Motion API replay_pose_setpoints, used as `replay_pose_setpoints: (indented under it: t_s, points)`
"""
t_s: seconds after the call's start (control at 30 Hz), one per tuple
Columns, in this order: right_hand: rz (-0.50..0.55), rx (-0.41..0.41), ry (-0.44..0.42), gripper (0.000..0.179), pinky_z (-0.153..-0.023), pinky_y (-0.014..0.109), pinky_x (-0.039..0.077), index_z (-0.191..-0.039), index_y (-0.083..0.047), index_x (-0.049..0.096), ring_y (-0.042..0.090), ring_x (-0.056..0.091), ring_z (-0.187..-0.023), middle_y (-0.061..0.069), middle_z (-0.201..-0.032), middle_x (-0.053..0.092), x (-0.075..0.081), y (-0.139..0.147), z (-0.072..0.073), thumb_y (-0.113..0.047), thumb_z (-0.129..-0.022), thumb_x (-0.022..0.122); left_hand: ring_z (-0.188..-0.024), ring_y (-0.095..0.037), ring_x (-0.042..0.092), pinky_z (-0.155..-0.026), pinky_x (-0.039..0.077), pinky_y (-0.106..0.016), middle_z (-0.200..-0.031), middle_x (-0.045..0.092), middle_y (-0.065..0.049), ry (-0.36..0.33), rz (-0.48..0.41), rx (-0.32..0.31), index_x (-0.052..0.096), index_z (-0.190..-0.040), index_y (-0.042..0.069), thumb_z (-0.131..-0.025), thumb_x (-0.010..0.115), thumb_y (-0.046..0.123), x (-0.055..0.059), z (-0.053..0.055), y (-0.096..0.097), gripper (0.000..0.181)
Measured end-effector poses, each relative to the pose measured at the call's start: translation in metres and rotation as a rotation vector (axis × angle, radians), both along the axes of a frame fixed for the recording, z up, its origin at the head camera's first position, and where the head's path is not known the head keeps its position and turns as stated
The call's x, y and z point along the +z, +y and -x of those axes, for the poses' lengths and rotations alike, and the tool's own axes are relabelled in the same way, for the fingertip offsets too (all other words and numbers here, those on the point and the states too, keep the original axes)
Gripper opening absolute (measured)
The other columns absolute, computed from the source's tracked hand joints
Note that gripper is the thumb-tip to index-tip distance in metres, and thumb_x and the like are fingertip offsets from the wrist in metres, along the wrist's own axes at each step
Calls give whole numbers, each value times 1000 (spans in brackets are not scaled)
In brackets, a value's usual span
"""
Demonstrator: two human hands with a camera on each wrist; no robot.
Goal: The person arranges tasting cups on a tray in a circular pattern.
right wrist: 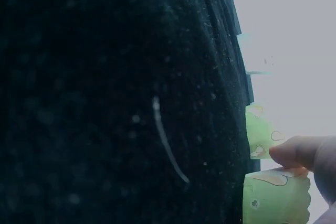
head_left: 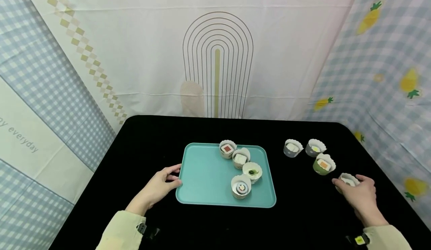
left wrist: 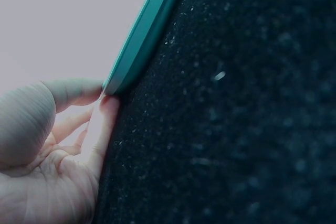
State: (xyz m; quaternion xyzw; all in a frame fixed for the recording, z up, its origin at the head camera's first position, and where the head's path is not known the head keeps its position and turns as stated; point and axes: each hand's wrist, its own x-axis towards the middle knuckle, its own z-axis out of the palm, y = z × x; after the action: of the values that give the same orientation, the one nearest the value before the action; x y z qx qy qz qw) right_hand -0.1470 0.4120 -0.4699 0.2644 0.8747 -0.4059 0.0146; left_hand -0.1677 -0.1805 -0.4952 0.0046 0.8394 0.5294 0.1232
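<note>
Pinching the left rim of a teal tray (head_left: 203, 182) between thumb and fingers, our left hand (head_left: 156, 188) has a narrow grip, and the tray lies flat on the black worktop (head_left: 208, 227). Out to the right, our right hand (head_left: 364, 197) holds a paper cup (head_left: 347, 176) in its grip, thumb and fingers at opposite sides; we cannot tell whether that cup is touching the worktop. Just beyond it we see a green cup (head_left: 319, 170) with an orange-topped piece inside, and farther back two grey cups (head_left: 290, 154) near each other, all between the held cup and the worktop's far edge. On the tray's right half we count four cups in a bent row: a red-topped piece in the back cup (head_left: 226, 155), a white piece in the second cup (head_left: 240, 166), something green in the third cup (head_left: 254, 165), and a ringed roll in the front cup (head_left: 240, 196).
</note>
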Motion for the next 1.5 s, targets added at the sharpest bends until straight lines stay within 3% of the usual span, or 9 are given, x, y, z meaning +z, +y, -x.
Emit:
replay_pose_setpoints:
  t_s: [0.17,0.3,0.53,0.73,0.97,1.3,1.5]
  points:
    - [15,-22,11,105,-77,53,43,-145,15,4,51,35,-108,43,-132,16,-4,0,0,-50,-88,63,-104,-15,55,-88,46,-43,-130,50,3,4,7,2,49,-143,28,-91,70,21,0,0,0,57]
    - [-4,-23,40,99,-67,42,47,-142,18,9,48,40,-103,41,-125,23,-8,0,-2,-43,-88,67,-104,-15,55,-88,46,-43,-130,50,3,5,10,4,49,-143,28,-90,70,20,0,0,0,57]
    - [-70,-40,134,82,-53,23,44,-134,21,24,41,50,-95,37,-119,36,-10,-6,-5,-28,-87,69,-104,-15,55,-88,46,-43,-131,50,3,9,11,4,49,-142,28,-90,71,21,-1,1,-1,57]
    - [-88,11,116,74,-54,30,48,-131,20,32,31,56,-81,33,-111,46,-8,-8,-7,-28,-88,68,-104,-15,55,-88,46,-44,-131,50,3,5,9,3,49,-142,29,-90,71,22,-2,1,0,57]
    - [-57,129,73,81,-59,33,49,-136,20,25,33,54,-87,34,-117,41,-1,-17,-12,-33,-91,66,-105,-16,55,-89,46,-44,-131,50,3,7,8,-3,49,-143,29,-90,71,22,-2,0,-1,57]
    - [-129,255,118,80,-60,34,47,-136,16,27,33,55,-87,31,-117,42,10,-47,-16,-36,-90,67,-106,-16,54,-88,46,-43,-132,50,3,3,-2,-12,49,-143,28,-91,70,21,-1,0,0,57]
    - [-147,324,202,77,-65,33,47,-137,11,29,36,55,-95,31,-122,43,20,-74,-16,-36,-90,68,-107,-16,54,-88,46,-43,-132,49,3,1,0,-16,49,-143,29,-90,71,23,-2,1,-3,57]
